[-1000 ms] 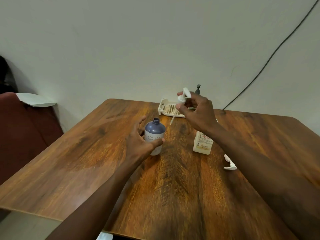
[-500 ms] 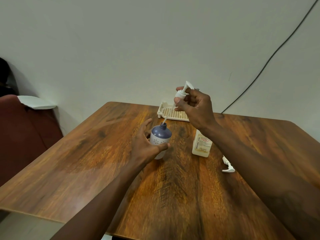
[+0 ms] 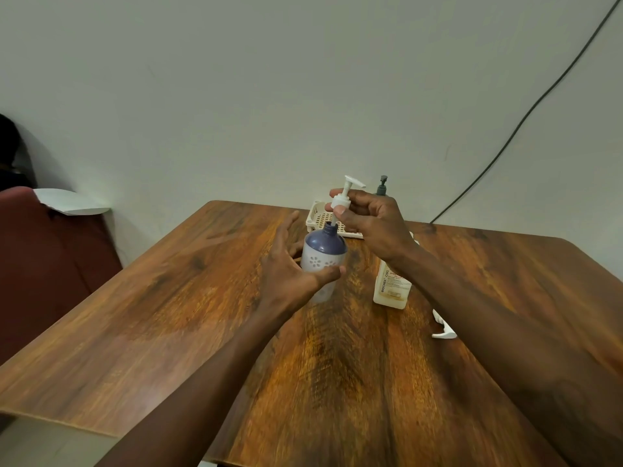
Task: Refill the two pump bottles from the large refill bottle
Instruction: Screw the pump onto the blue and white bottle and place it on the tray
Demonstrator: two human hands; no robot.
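Mid-frame on the counter (image 3: 337, 382), left hand (image 3: 290, 274) grip wraps the purple pump bottle (image 3: 323, 261), right hand (image 3: 367, 224) grip pinches the white pump head (image 3: 342, 197) – tube just entering the neck – a tilt could jam it or tip the bottle.

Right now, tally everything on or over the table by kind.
Bottles: 3 (purple-topped bottle, labelled bottle, grey-pump bottle mostly hidden behind the right hand)
Loose white pumps: 2 (held pump, lying pump)
Baskets: 1 (basket)
Total: 6
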